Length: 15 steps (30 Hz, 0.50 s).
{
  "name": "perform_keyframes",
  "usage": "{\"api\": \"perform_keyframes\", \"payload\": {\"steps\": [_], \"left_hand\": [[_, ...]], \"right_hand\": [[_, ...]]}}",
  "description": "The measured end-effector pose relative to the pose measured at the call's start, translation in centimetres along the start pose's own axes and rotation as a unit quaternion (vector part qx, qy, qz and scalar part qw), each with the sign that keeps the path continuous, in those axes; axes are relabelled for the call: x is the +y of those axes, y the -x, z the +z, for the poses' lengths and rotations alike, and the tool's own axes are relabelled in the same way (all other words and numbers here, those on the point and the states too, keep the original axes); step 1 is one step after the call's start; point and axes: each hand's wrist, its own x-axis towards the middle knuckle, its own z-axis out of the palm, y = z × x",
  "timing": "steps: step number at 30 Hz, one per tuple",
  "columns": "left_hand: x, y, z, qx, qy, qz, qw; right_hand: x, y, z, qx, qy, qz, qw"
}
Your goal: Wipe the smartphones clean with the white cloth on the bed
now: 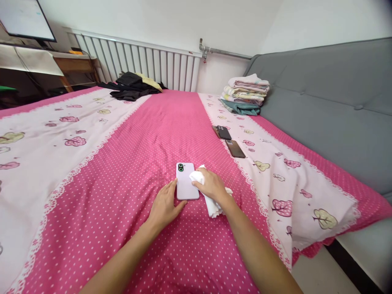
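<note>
I see the left hand (163,205), fingers loosely straight, thumb apart, touching the pale phone (187,184), while the right hand (212,186) curls around a white cloth (213,208).

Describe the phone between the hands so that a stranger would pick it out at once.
On the bed's pink dotted strip, find the left hand and the right hand, which holds a white cloth. Between them lies a lilac phone, back up. Unlike the dark phone-shaped things farther off to the right, it is pale, with two round lenses at its upper-left corner.
</note>
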Motion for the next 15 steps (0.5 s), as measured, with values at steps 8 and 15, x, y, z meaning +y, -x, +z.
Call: {"api": "perform_keyframes", "payload": {"steps": [8,15], "left_hand": [[0.0,0.0,0.1,-0.007,0.008,-0.01,1.0],[0.2,0.0,-0.2,-0.016,0.011,-0.016,1.0]], "right_hand": [[-0.1,0.0,-0.2,0.001,0.015,-0.008,1.0],[-0.4,0.2,-1.6,-0.039,0.024,-0.062,0.997]]}}
